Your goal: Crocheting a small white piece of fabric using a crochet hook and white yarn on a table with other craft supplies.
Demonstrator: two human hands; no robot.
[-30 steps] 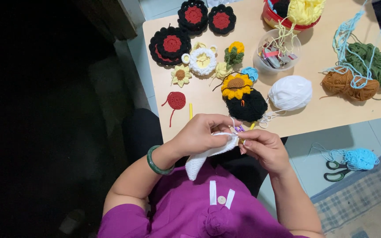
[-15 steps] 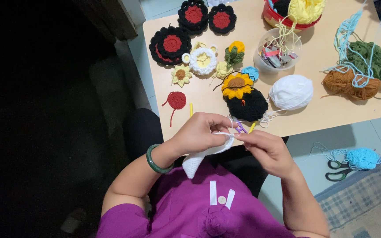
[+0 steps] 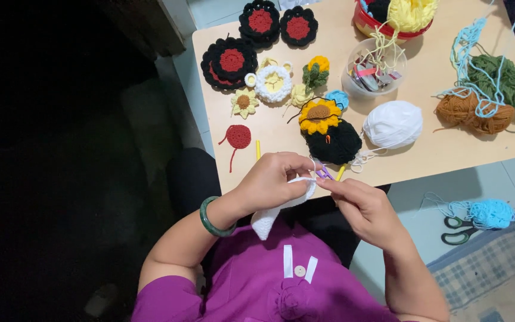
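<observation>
My left hand (image 3: 272,180) grips a white crochet piece (image 3: 267,219) that hangs down over my purple top, just off the near edge of the wooden table (image 3: 424,152). A green bangle (image 3: 210,219) circles that wrist. My right hand (image 3: 362,206) pinches a purple crochet hook (image 3: 323,172) at the top edge of the white piece. White yarn runs from the work up to a white yarn ball (image 3: 393,123) on the table. A black yarn ball (image 3: 332,142) lies just beyond my hands.
On the table lie several crochet flowers: black-and-red rounds (image 3: 229,61), a sunflower (image 3: 319,115), a small red disc (image 3: 238,136). A clear bowl (image 3: 375,74), brown yarn (image 3: 472,111) and green yarn (image 3: 511,83) sit to the right. Scissors (image 3: 459,230) and blue yarn (image 3: 492,213) lie on the floor.
Both hands have stayed together at the table's edge, with small finger movements on the hook. The white piece hangs much as before.
</observation>
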